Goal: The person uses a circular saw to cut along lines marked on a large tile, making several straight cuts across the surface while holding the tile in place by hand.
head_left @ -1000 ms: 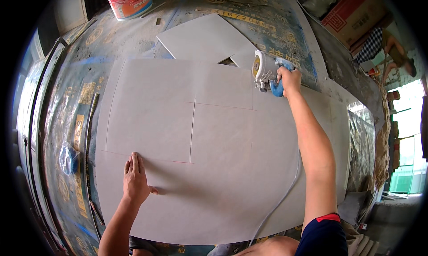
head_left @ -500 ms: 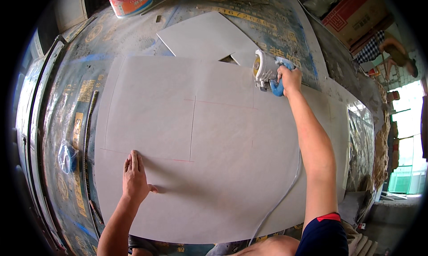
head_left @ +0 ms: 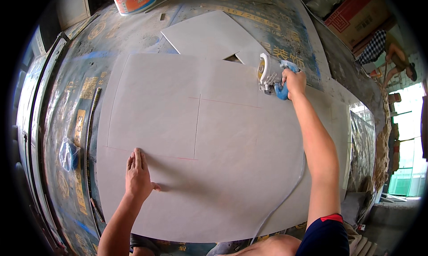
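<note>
At 8 o'clock on the slab (head_left: 240, 176), L hand (head_left: 139, 178) flat; at 1, R hand (head_left: 295, 82) w/ saw (head_left: 274, 77)

Clock set on slab ctr, 12 = away from wearer. Nearest: grey cable (head_left: 285, 201) at 4–5, coming in over near edge, then lost behind R arm (head_left: 321, 153). L hand palm down, fingers straight & close, thumb out toward 3, holding nothing; fingertips at near red line (head_left: 178, 157), which runs approx 9–3. Dark line (head_left: 197, 126) starts by that one's R end, approx 3 o'clock from L fingertips, & runs toward 12, just across far red line (head_left: 225, 102).

Key relation: saw is in R fingers at slab's far edge, blade on its L side, plane approx 12–6, i.e. roughly parallel to dark line, which lies at 8 o'clock from saw, well apart. L hand is nearer dark line's near end. R fingers curled closed round saw's blue handle. Saw touching slab or just above: can't tell.

Beyond: grey tile pieces (head_left: 214, 33) at 12; blue item in clear wrap (head_left: 69, 154) at 9; bucket (head_left: 133, 2) at 11; cardboard box (head_left: 352, 20) at 1–2; co-worker (head_left: 394, 51) at 2, bent over.
</note>
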The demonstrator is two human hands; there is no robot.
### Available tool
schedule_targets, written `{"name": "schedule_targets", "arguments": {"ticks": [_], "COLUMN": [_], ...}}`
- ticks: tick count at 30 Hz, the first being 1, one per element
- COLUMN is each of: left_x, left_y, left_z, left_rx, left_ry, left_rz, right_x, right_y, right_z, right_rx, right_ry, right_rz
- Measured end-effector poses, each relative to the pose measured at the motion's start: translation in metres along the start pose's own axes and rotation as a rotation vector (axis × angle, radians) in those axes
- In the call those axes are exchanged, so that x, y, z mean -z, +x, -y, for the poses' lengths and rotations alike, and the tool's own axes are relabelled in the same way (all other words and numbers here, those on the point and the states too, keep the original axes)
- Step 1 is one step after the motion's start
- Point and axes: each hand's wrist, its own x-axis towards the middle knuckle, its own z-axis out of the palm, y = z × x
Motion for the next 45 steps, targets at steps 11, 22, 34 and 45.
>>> {"name": "schedule_targets", "arguments": {"ticks": [11, 22, 34, 45], "left_x": [0.0, 0.002, 0.003, 0.006], "left_y": [-0.001, -0.001, -0.001, -0.001], "left_z": [0.001, -0.001, -0.001, 0.0], "left_rx": [-0.022, -0.029, -0.032, -0.018], "left_ry": [0.02, 0.053, 0.033, -0.005], "left_rz": [-0.025, -0.017, -0.027, -0.001], "right_x": [-0.004, -0.008, -0.012, -0.016], "right_y": [0.005, 0.021, 0.027, 0.034], "right_z": [0.003, -0.001, -0.004, -0.01], "right_rx": [-0.007, 0.001, 0.009, -0.004], "right_ry": [-0.02, -0.032, -0.017, -0.03], "right_rz": [-0.03, -0.058, -0.032, -0.033]}}
